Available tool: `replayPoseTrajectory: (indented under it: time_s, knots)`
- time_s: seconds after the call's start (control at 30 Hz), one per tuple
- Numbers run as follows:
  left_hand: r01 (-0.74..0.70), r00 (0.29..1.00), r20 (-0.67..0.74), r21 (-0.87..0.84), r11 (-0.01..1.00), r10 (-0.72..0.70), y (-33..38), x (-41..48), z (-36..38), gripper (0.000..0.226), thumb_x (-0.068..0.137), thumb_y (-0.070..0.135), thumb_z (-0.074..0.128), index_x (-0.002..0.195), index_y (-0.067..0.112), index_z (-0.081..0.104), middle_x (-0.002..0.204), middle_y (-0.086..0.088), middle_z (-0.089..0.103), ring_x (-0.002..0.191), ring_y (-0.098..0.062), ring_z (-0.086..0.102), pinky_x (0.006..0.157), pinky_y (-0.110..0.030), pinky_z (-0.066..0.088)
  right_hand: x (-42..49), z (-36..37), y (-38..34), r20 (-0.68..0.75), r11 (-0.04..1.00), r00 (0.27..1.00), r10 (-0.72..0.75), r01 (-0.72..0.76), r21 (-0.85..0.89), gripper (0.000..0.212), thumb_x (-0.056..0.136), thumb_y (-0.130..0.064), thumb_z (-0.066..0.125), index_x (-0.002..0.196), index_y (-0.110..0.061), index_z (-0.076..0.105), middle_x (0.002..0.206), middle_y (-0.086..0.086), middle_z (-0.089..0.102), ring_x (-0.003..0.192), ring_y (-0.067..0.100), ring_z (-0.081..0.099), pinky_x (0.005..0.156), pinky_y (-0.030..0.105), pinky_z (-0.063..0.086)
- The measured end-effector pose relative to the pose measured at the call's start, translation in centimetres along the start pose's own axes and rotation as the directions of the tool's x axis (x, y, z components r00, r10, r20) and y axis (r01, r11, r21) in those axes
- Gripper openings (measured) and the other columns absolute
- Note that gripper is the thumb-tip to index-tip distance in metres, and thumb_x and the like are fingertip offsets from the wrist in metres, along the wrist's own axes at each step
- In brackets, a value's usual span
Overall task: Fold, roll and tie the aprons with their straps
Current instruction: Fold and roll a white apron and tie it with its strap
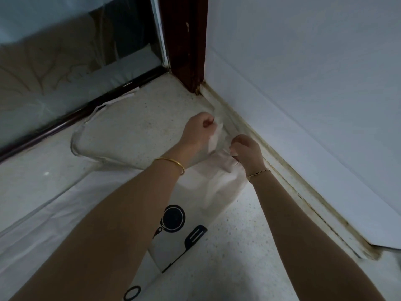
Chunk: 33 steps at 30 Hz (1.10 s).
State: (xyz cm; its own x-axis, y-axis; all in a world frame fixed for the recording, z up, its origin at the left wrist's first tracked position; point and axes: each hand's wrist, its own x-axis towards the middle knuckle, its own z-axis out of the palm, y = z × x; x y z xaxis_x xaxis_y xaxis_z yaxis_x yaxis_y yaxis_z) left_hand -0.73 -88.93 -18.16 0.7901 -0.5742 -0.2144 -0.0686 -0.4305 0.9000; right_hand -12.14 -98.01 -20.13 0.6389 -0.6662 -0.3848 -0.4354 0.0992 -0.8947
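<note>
**Inspector:** Where is the apron lying?

**Onlooker:** It is lying spread on the speckled surface, running from below the dark door post back toward the person. Its top end is bunching up nearest the post, close against the skirting.

**Inspector:** What are the hands doing?

**Onlooker:** The left hand is pinching a fold of the white cloth, its fingers curled tight into the palm. The right hand, a little farther from the post, is gripping the gathered edge, its fingers curled likewise.

**Inspector:** Why are they holding it there?

**Onlooker:** In my judgement they are taking the narrow top so it can be pulled straight or turned over for a first fold. The strap is trailing in a loose loop to the left of the post. It is lying out of the fold's way and is not yet being used.

**Inspector:** Are there any markings?

**Onlooker:** There are black prints only, a frying pan and a spatula, both on the part farthest from the post. I am reading no words or brand.
</note>
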Motion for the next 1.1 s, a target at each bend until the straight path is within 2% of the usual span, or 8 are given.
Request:
replayPoseTrajectory:
  time_s: [0.2,0.43,0.6,0.7,0.77,0.87,0.97,1.1]
  knots:
    - [-0.039,0.962,0.234,-0.393,0.919,0.141,3.9,-0.7,-0.4,0.017,0.091,-0.003,0.053,0.089,0.011,0.062,0.095,-0.013,0.062,0.092,-0.021,0.061,0.091,-0.034,0.05,-0.2,0.2,-1.5,0.128,0.993,0.988,-0.087,0.075,0.096,0.025,0.075,-0.013,0.067,0.063,0.001,0.05,0.065,0.007,0.043,0.063,0.018,0.043,0.058,0.028,0.036]
    - [0.085,0.947,0.303,-0.562,0.823,0.11,3.4,-2.7,-1.4,0.014,0.093,-0.004,0.049,0.098,0.004,0.06,0.101,-0.013,0.066,0.097,-0.02,0.067,0.095,-0.031,0.051,0.7,0.2,-2.1,-0.26,0.996,0.963,-0.067,0.05,-0.071,0.032,0.073,-0.029,0.074,0.074,-0.01,0.048,0.065,0.002,0.05,0.061,0.025,0.053,0.059,0.04,0.051]
    - [0.124,0.939,0.324,-0.625,0.771,0.112,2.4,-4.5,-2.4,0.017,0.092,-0.007,0.048,0.096,0.005,0.06,0.1,-0.01,0.065,0.093,-0.02,0.067,0.089,-0.027,0.054,0.0,0.9,-3.5,0.029,0.986,0.987,-0.158,0.159,-0.049,0.011,0.086,-0.007,0.061,0.082,-0.017,0.056,0.07,0.002,0.055,0.049,0.009,0.05,0.046,0.024,0.042]
    - [0.028,1.0,0.021,-0.367,0.93,-0.022,1.4,-4.9,-2.3,0.025,0.086,-0.009,0.053,0.084,0.016,0.053,0.092,-0.004,0.058,0.085,-0.019,0.061,0.07,-0.021,0.052,0.5,1.1,-3.8,-0.084,0.994,0.99,-0.111,0.112,0.005,0.019,0.08,-0.01,0.067,0.065,-0.019,0.062,0.068,0.004,0.062,0.063,0.015,0.057,0.063,0.034,0.05]
    - [-0.105,0.994,-0.042,0.009,0.994,0.105,-0.7,-6.4,-1.8,0.024,0.083,-0.009,0.05,0.082,0.015,0.052,0.087,-0.003,0.054,0.08,-0.019,0.054,0.067,-0.024,0.046,1.0,1.1,-4.2,-0.141,0.994,0.987,-0.077,0.086,0.061,0.015,0.075,-0.008,0.067,0.064,-0.016,0.062,0.07,0.007,0.063,0.069,0.021,0.058,0.069,0.04,0.053]
    - [-0.373,0.917,0.323,0.497,0.783,0.232,-5.5,-8.8,-0.6,0.03,0.088,0.007,0.054,0.117,0.013,0.055,0.121,-0.01,0.046,0.101,-0.023,0.052,0.081,-0.033,0.05,1.3,0.9,-5.1,-0.181,0.994,0.983,-0.043,0.061,0.093,0.011,0.063,-0.007,0.07,0.072,-0.008,0.063,0.076,0.011,0.065,0.071,0.022,0.06,0.066,0.038,0.054]
    - [-0.335,0.933,0.351,0.779,0.53,0.073,-8.1,-9.5,-0.1,0.053,0.094,0.026,0.049,0.144,0.029,0.03,0.149,-0.008,0.02,0.128,-0.031,0.031,0.099,-0.04,0.044,1.2,0.6,-5.9,-0.266,0.972,0.964,-0.025,0.085,0.218,0.027,0.064,-0.007,0.068,0.088,0.002,0.063,0.078,0.01,0.064,0.073,0.021,0.062,0.06,0.031,0.051]
    - [-0.322,0.931,0.364,0.761,0.563,0.041,-8.3,-9.1,-0.2,0.054,0.094,0.022,0.049,0.144,0.027,0.031,0.152,-0.005,0.018,0.13,-0.03,0.028,0.104,-0.04,0.037,-2.3,1.1,-7.3,-0.404,0.929,0.885,-0.233,0.324,0.176,0.011,0.081,-0.008,0.063,0.075,-0.007,0.054,0.06,-0.003,0.046,0.045,-0.003,0.042,0.047,0.014,0.036]
